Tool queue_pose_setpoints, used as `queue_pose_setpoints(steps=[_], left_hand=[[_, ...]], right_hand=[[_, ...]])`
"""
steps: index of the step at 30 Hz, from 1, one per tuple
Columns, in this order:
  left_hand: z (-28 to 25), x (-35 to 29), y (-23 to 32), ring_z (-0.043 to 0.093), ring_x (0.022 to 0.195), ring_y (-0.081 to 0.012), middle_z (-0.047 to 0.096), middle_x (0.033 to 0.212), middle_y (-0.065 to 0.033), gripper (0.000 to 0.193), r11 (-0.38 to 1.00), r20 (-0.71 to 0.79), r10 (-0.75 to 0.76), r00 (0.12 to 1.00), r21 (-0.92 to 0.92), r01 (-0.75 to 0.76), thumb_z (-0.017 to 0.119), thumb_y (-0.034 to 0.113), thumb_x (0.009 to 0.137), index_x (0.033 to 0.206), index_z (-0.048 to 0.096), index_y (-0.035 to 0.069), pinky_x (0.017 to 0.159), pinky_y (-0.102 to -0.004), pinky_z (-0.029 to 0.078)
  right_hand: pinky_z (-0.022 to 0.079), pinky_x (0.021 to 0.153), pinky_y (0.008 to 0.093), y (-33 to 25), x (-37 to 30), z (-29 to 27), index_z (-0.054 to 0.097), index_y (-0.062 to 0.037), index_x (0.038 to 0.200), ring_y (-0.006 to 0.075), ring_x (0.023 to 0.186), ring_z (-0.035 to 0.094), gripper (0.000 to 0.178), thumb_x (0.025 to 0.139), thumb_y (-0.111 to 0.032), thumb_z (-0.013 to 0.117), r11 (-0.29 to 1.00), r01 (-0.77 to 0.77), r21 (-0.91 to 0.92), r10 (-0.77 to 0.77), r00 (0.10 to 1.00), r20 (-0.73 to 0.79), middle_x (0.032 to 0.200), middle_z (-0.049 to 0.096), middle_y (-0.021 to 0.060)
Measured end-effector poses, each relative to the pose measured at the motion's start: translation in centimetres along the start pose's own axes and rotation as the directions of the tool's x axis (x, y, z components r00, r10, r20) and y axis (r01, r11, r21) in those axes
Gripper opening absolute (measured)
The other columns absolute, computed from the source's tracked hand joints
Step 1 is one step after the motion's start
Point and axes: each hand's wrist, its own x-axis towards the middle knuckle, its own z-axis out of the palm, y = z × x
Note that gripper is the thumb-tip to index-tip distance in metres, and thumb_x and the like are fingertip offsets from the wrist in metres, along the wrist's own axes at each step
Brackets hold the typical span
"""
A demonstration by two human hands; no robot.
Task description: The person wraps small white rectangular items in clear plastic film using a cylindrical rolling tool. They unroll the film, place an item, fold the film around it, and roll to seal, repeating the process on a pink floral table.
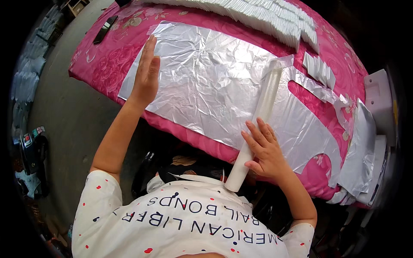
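A large, crinkled silver plastic sheet is spread across the table. My left hand lies on its left part, fingers stretched out, holding nothing. A long white tube crosses the sheet at a slant, its near end jutting past the table edge toward my shirt. Its far part looks covered by the film. My right hand rests on the tube with fingers spread, not wrapped round it. Right of the tube, more of the silver sheet has rounded cut-outs, with a loose strip of film at its far side.
A pink flowered cloth covers the table. Long rows of stacked white folded pieces line the far edge, with a smaller stack nearer. A black phone lies far left. Folded silver sheets and a white plastic container are at right.
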Motion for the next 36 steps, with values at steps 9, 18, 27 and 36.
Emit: queue_pose_setpoints(steps=[9, 18, 27, 36], left_hand=[[-5.8, -6.4, -4.1, 0.019, 0.137, -0.0323, 0.025, 0.146, -0.0191, 0.061, 0.987, -0.035, -0.036, 0.999, 0.157, 0.041, 0.023, 0.041, 0.098, 0.139, 0.025, -0.004, 0.111, -0.0398, 0.013], [-8.1, -11.5, -2.1, 0.02, 0.136, -0.0352, 0.023, 0.146, -0.0206, 0.064, 0.968, 0.065, -0.125, 0.99, 0.227, 0.107, 0.024, 0.045, 0.097, 0.139, 0.025, -0.004, 0.11, -0.0426, 0.013], [-7.0, -10.3, 1.7, 0.046, 0.111, -0.0342, 0.046, 0.12, -0.0191, 0.097, 0.628, 0.031, -0.626, 0.779, 0.613, 0.48, 0.075, 0.024, 0.07, 0.141, 0.015, -0.003, 0.092, -0.0404, 0.039], [-7.1, -13.0, 1.1, 0.059, 0.086, -0.0276, 0.057, 0.097, -0.014, 0.055, 0.873, 0.095, -0.435, 0.895, 0.288, 0.394, 0.06, 0.006, 0.074, 0.125, 0.041, -0.003, 0.076, -0.0349, 0.047]], right_hand=[[0.036, 0.098, 0.0432, -7.2, 11.8, -0.3, 0.055, 0.0002, 0.116, 0.0324, 0.114, 0.05, 0.057, 0.081, -0.045, 0.058, 0.671, 0.499, 0.548, -0.464, 0.859, -0.214, 0.118, 0.056, 0.0153], [0.024, 0.107, 0.0435, 0.5, 21.8, 3.5, 0.053, -0.0062, 0.123, 0.0305, 0.128, 0.035, 0.054, 0.085, -0.044, 0.051, 0.959, 0.281, -0.021, -0.28, 0.939, -0.199, 0.132, 0.047, 0.0135], [0.013, 0.11, 0.0473, -5.5, 31.6, 10.6, 0.04, -0.0057, 0.134, 0.039, 0.135, 0.018, 0.057, 0.083, -0.03, 0.051, 0.995, 0.048, 0.088, -0.008, 0.912, -0.41, 0.141, 0.032, 0.021], [0.011, 0.111, 0.0437, -7.7, 31.6, 11.8, 0.006, 0.0031, 0.142, 0.0404, 0.138, 0.003, 0.082, 0.081, -0.02, 0.055, 0.887, -0.168, 0.429, 0.375, 0.805, -0.46, 0.144, 0.007, 0.0327]])
